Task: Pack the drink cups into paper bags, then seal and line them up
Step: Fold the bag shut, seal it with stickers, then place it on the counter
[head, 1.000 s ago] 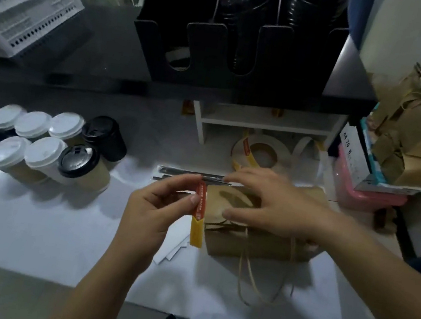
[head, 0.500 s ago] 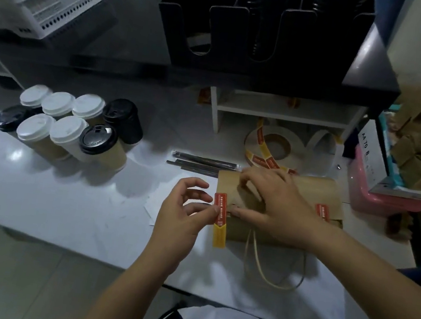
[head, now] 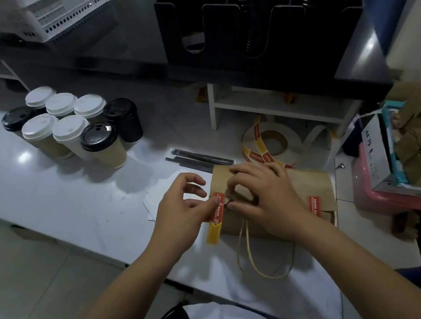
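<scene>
**Grip.** The left hand [head: 182, 210] has its grip closed on the seal sticker [head: 216, 216], thumb and forefinger pinching the red upper part. The yellow tail hangs free at the near-left corner of the paper bag [head: 309, 183]. The right hand [head: 269, 195] lies on the bag with its fingers bent over the folded flap, clamping it down. The bag lies flat on the table [head: 74, 202]. A second sticker [head: 314, 206] already crosses the fold at the bag's right end. Whether cups are inside cannot be told.

**Risks (judged).**
- The strip could cling to the fingers.
- It could land crooked if the flap springs up as the right hand eases.
- It sits close to the bag's left edge and may only half bridge the fold.
- The handles [head: 243, 246] loop out in front of the bag toward the table's near edge and could snag.

**Room.**
- Left of the bag: open table as far as the cups [head: 69, 127].
- Just behind the bag: the straws [head: 198, 159] and the sticker roll [head: 269, 143] crowd in.
- Right of the bag: a pink box [head: 383, 199] stands close.
</scene>
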